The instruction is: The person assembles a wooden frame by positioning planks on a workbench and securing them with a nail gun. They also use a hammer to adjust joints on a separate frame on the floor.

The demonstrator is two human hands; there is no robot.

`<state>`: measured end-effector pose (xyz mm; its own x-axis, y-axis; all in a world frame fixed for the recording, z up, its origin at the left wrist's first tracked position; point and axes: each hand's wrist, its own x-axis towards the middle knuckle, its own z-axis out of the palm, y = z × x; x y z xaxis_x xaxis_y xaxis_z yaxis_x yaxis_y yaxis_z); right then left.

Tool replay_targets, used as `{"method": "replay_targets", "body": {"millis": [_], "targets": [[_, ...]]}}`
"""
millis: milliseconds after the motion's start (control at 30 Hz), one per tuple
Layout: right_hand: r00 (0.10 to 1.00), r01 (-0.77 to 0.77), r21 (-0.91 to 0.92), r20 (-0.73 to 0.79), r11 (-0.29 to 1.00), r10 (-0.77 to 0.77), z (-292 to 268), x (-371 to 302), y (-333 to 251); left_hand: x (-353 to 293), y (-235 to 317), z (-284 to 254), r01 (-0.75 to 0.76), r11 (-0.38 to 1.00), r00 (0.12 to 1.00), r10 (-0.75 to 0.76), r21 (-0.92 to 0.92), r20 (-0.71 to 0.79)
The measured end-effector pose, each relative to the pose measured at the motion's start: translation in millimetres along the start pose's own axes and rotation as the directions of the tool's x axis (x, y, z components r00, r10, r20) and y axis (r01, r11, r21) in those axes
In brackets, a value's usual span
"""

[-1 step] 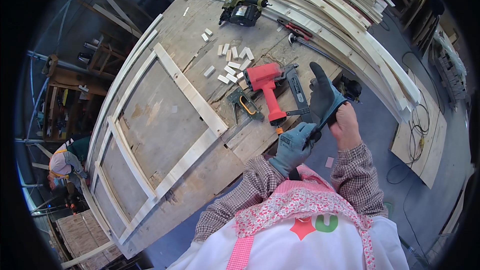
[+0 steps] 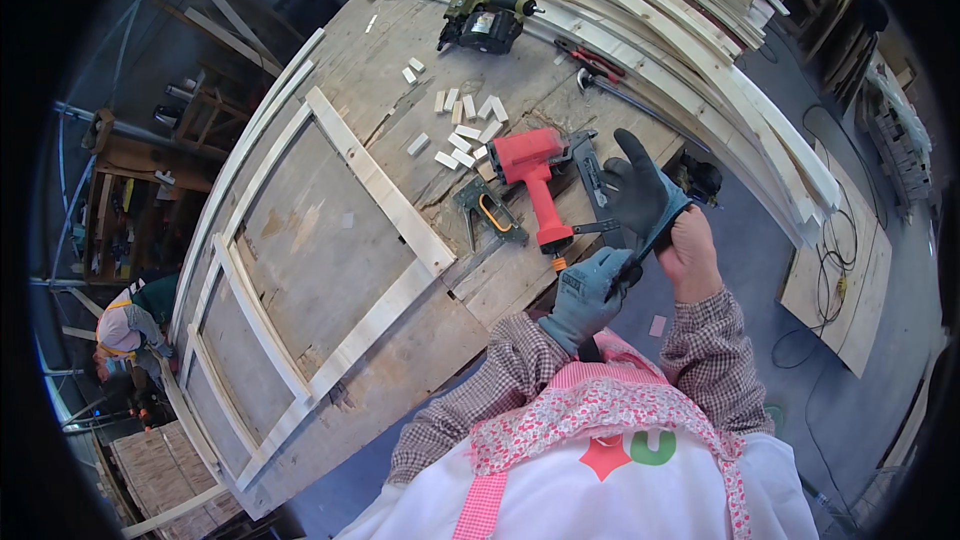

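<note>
My left hand (image 2: pixel 583 292) wears a blue-grey work glove and is closed on the cuff of the right glove, below that glove's fingers. My right hand (image 2: pixel 692 248) is partly inside this dark-palmed work glove (image 2: pixel 640 198); its wrist and heel are bare. The glove's fingers stand stretched and apart. Just left of the hands lies a red nail gun (image 2: pixel 540 190) with a black magazine, on the wooden worktable (image 2: pixel 420 360). Beside it lies a black hand stapler (image 2: pixel 490 212) with an orange-edged handle.
Several small wood blocks (image 2: pixel 462 142) are scattered beyond the stapler. An olive-green nail gun (image 2: pixel 487 12), red-handled pliers (image 2: pixel 597 62) and a hammer (image 2: pixel 640 105) lie farther back, near long wood strips (image 2: pixel 700 70). A wooden frame (image 2: pixel 370 172) covers the table's left. A person (image 2: pixel 130 325) bends beyond it.
The right glove's fingers have spread slightly and shifted a little to the left. Both hands otherwise keep their places.
</note>
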<state>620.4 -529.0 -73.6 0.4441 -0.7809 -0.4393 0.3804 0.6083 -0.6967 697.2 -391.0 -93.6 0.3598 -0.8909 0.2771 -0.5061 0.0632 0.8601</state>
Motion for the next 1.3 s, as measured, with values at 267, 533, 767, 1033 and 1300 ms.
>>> {"method": "replay_targets", "body": {"millis": [267,533,767,1033,1300], "targets": [[0.950,0.008,0.159,0.308,0.987,-0.058,35,8,4,11,3,4,0.048,0.846,0.997,-0.007,-0.531,0.079],[0.881,0.041,-0.282,0.462,0.959,0.099,-2,85,22,50,8,18,-0.099,0.943,0.988,0.131,-0.318,0.079],[0.934,-0.263,0.577,0.355,0.773,0.053,-11,158,-77,118,0,87,-0.009,0.942,0.971,0.089,-0.336,0.223],[0.992,0.085,0.004,-0.096,0.996,-0.085,-102,247,-137,185,6,160,0.015,1.000,0.897,-0.023,0.023,0.441],[0.856,0.122,-0.980,0.025,0.155,-0.516,-180,436,-233,156,-29,109,0.573,0.818,0.816,-0.575,0.055,0.061]]}}
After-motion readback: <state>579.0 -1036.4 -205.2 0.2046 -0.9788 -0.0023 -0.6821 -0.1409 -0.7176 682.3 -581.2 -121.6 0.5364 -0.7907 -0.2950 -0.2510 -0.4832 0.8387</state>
